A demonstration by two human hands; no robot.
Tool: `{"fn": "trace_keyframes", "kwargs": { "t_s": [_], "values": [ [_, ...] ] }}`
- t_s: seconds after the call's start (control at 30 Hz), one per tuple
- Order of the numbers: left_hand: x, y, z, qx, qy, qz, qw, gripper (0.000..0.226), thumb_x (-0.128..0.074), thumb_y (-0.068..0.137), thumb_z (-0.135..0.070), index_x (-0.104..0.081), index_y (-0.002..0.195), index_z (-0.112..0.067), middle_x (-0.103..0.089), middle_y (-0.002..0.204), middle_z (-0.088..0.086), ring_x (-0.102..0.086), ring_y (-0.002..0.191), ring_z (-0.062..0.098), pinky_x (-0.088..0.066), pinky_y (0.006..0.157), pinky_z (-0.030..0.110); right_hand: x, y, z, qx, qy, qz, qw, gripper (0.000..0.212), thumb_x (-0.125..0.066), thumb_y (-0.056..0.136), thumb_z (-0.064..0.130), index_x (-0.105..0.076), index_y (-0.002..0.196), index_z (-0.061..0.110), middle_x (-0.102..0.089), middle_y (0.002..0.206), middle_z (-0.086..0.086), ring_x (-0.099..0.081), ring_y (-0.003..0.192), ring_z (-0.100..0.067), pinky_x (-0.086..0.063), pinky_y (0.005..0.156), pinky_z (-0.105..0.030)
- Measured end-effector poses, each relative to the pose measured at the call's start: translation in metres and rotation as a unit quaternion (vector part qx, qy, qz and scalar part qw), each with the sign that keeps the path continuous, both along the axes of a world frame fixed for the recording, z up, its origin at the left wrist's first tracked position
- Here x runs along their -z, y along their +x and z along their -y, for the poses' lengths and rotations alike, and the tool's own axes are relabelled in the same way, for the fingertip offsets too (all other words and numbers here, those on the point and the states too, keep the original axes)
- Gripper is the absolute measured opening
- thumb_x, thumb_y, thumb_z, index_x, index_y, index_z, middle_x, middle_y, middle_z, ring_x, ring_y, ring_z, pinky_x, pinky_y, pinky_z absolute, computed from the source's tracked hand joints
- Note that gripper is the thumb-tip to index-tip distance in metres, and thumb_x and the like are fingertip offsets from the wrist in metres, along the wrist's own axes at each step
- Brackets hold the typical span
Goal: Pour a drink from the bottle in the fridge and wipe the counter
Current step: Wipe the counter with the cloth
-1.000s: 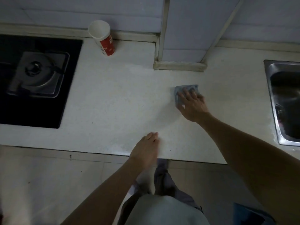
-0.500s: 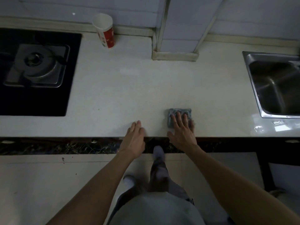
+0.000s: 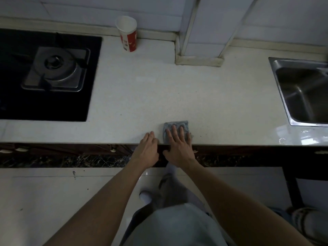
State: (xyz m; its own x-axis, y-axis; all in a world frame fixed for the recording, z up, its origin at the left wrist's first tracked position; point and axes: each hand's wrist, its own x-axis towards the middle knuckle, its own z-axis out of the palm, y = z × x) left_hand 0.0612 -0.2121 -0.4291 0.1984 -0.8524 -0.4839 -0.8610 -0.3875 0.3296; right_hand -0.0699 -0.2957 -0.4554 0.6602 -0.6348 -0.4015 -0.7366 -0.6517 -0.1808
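My right hand [image 3: 178,148] is flat on the grey cloth [image 3: 177,124], fingers straight and spread, pressing it onto the counter [image 3: 159,89]. Nothing curled round it, just an open palm bearing down. The cloth sits folded right at the counter's front edge, its far half showing beyond my fingertips, my palm hanging out past the edge. My left hand [image 3: 147,148] lies just beside it, also flat and relaxed, fingertips resting on the counter edge to the left of the cloth, holding nothing.

At the back, against the wall, the red and white paper cup [image 3: 128,34] stands upright, well apart from both hands; from here I see its white inside but cannot tell whether there is drink in it. The stove [image 3: 53,73] is off to the left, and the steel sink [image 3: 301,91] to the right, its basin in shadow.
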Motion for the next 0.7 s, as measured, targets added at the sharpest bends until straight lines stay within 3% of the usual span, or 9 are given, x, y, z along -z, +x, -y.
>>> {"fn": "trace_keyframes", "kwargs": {
  "t_s": [0.07,0.2,0.37,0.5,0.7],
  "values": [
    [-0.003,0.001,0.005,-0.006,-0.01,-0.005,1.0,0.044,-0.046,0.097,-0.018,-0.043,0.139,-0.006,-0.026,0.153,0.016,-0.024,0.142,0.028,-0.032,0.115,0.037,0.0,0.007,0.001,-0.013,-0.001,0.011,1.0,0.085,-0.018,0.083,0.06,0.0,0.156,0.021,0.01,0.162,-0.006,0.017,0.147,-0.031,0.01,0.118,-0.053],
    [-0.006,0.012,0.017,-0.024,-0.028,-0.001,0.999,0.037,-0.049,0.094,-0.016,-0.048,0.13,-0.006,-0.037,0.138,0.01,-0.037,0.127,0.024,-0.046,0.101,0.033,0.001,0.017,0.016,-0.014,0.004,0.022,1.0,0.071,-0.032,0.096,0.047,0.0,0.156,0.024,0.01,0.163,-0.003,0.017,0.148,-0.028,0.01,0.118,-0.05],
    [-0.001,0.039,0.036,-0.008,-0.036,0.023,0.999,0.044,-0.048,0.092,-0.012,-0.047,0.135,-0.002,-0.03,0.15,0.013,-0.032,0.136,0.027,-0.034,0.112,0.038,0.002,0.05,0.062,-0.013,-0.007,0.026,1.0,0.067,-0.033,0.098,0.043,-0.004,0.156,0.024,0.006,0.163,-0.003,0.011,0.149,-0.028,0.006,0.119,-0.05],
    [0.001,0.063,0.055,0.035,0.005,0.045,0.998,0.059,-0.044,0.098,-0.018,-0.026,0.151,-0.002,-0.006,0.162,0.017,-0.007,0.15,0.034,-0.017,0.121,0.045,0.003,0.084,0.112,-0.007,-0.008,0.028,1.0,0.066,-0.033,0.099,0.045,-0.006,0.156,0.024,0.005,0.163,-0.003,0.009,0.149,-0.029,0.005,0.119,-0.051],
    [0.004,0.097,0.098,0.016,0.007,0.038,0.999,0.062,-0.041,0.101,-0.025,-0.016,0.155,-0.007,0.002,0.164,0.014,0.002,0.152,0.031,-0.011,0.122,0.049,0.007,0.133,0.186,-0.014,-0.013,0.041,0.999,0.066,-0.034,0.099,0.048,-0.006,0.155,0.026,0.004,0.163,-0.002,0.01,0.149,-0.027,0.006,0.12,-0.049]
  ]
}}
